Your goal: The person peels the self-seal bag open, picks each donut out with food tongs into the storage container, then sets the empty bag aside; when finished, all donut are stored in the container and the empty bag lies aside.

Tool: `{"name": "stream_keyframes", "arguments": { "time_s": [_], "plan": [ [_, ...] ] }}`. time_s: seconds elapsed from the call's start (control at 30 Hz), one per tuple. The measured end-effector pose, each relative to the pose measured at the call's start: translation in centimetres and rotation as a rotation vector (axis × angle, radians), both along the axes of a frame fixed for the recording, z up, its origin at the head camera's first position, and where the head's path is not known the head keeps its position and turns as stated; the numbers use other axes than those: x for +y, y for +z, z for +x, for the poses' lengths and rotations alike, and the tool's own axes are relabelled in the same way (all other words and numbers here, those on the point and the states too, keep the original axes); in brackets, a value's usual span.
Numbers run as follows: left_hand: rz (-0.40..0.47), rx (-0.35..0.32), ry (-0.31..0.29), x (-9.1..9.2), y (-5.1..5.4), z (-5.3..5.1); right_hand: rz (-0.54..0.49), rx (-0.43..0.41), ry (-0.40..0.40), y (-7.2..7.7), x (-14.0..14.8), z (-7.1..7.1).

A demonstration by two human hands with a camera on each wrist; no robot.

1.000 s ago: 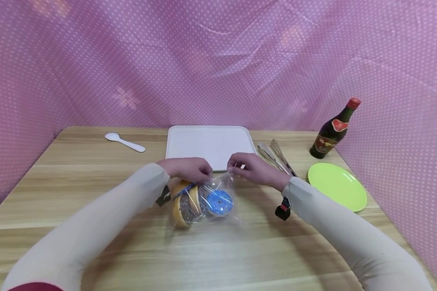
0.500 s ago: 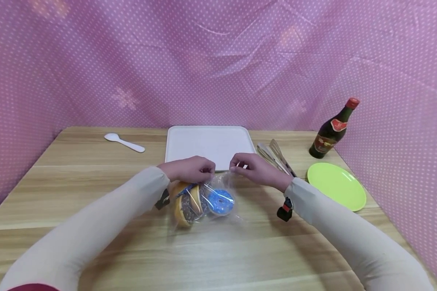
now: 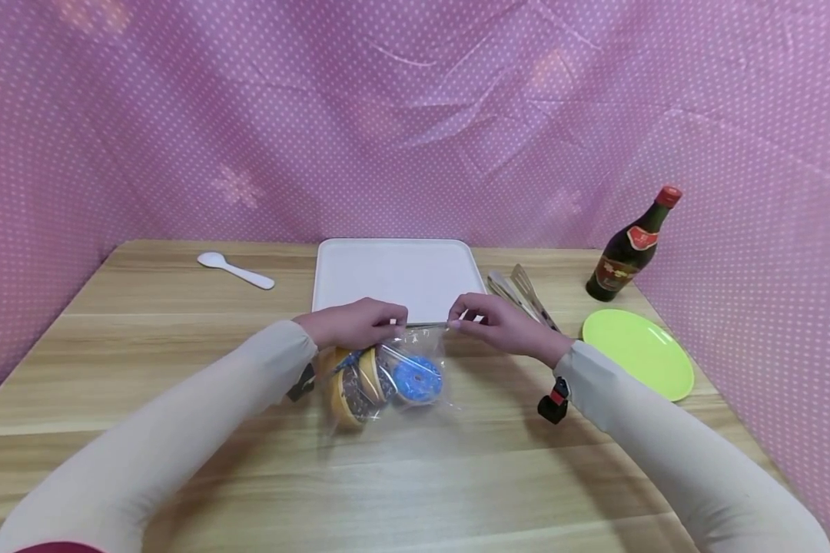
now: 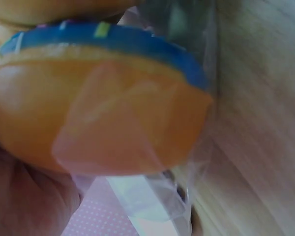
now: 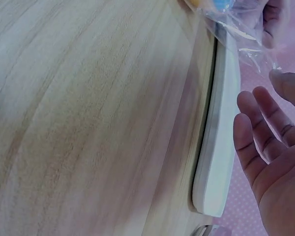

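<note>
A clear plastic bag [image 3: 387, 415] with several toy donuts hangs by its top edge in front of the white tray; a blue donut [image 3: 417, 379] shows at its right. My left hand [image 3: 360, 322] grips the bag's top left part. The top right corner is pinched between thumb and finger of my right hand [image 3: 501, 326]. In the left wrist view an orange donut [image 4: 103, 113] with blue icing fills much of the picture, beside the left hand [image 4: 29, 196]. The right wrist view shows the right hand [image 5: 275, 152], thumb at the bag's corner [image 5: 255, 54], other fingers loosely bent.
Behind the bag lies the white tray [image 3: 397, 276]. Metal utensils [image 3: 519, 293] lie right of it, then a green plate [image 3: 636, 353] and a dark bottle [image 3: 622, 257] with a red cap. A white spoon [image 3: 235, 270] lies at the back left of the wooden table [image 3: 180, 338].
My right hand has moved a little to the right, and the bag's top edge is stretched wider between the hands. The left hand has hardly moved.
</note>
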State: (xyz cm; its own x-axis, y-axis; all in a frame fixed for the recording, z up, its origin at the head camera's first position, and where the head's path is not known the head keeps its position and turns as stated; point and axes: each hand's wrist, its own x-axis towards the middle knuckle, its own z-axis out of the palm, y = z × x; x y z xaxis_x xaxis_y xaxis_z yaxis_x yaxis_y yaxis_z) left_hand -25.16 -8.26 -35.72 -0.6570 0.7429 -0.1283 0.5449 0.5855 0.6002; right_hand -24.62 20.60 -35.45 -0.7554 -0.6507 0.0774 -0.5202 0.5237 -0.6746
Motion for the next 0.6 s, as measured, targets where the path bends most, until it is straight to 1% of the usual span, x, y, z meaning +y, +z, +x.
{"name": "stream_keyframes", "arguments": {
  "time_s": [0.1,0.27,0.43,0.5,0.53,0.6],
  "plan": [
    [0.010,-0.009,0.004,0.1,0.0,0.0,-0.006,-0.004,-0.016,-0.1,0.1,0.0],
    [0.027,-0.010,0.007,0.2,0.0,0.0,-0.025,-0.024,-0.067,-0.1,-0.2,0.2],
    [0.012,-0.008,0.020,0.3,0.1,-0.1,-0.010,-0.030,-0.169,0.0,-1.0,0.8],
    [0.007,-0.005,0.030,0.3,0.1,0.0,0.016,-0.063,-0.216,-0.1,-1.5,1.0],
    [0.005,-0.001,0.034,0.3,0.1,0.0,0.022,-0.098,-0.232,-0.1,-1.8,1.2],
    [-0.001,0.002,0.044,0.3,0.1,0.0,0.024,-0.193,-0.258,-0.2,-2.3,1.6]
  ]
}}
